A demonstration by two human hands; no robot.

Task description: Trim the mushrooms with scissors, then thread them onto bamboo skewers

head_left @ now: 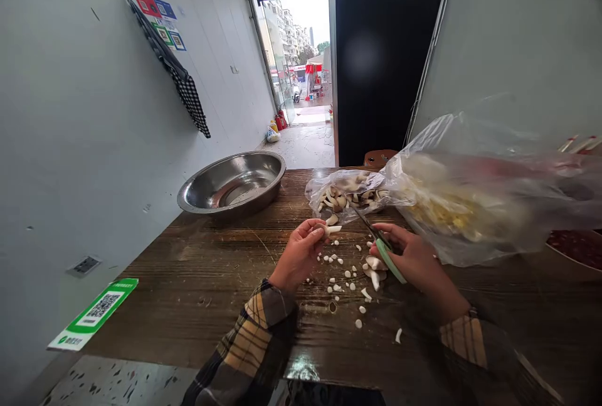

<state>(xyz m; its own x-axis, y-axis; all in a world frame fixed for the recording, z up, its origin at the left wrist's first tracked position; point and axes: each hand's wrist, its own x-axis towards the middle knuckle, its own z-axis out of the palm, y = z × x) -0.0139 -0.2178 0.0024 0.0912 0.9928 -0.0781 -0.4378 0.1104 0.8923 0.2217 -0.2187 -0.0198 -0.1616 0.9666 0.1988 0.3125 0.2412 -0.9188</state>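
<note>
Between the thumb and fingers of my left hand (301, 253) is a pale mushroom (333, 229), its white stem pointing right. My right hand (414, 258) is closed round scissors with light green handles (389, 261); the dark blades angle up and left, near the mushroom bag. Just below the scissors lie a few mushrooms (375, 274) with brownish caps. Several small white stem pieces (348, 274) are scattered over the wood between my hands. Behind them a clear plastic bag (324, 185) lies open with many mushrooms (336, 199) in it.
A wide steel basin (230, 208) stands at the table's back left. To the right, a large clear bag (451, 249) holds something yellow, beside a bowl of dark red contents (576, 248). A green QR-code card (101, 312) is at the left edge. The wooden table (188, 293) meets the wall on the left.
</note>
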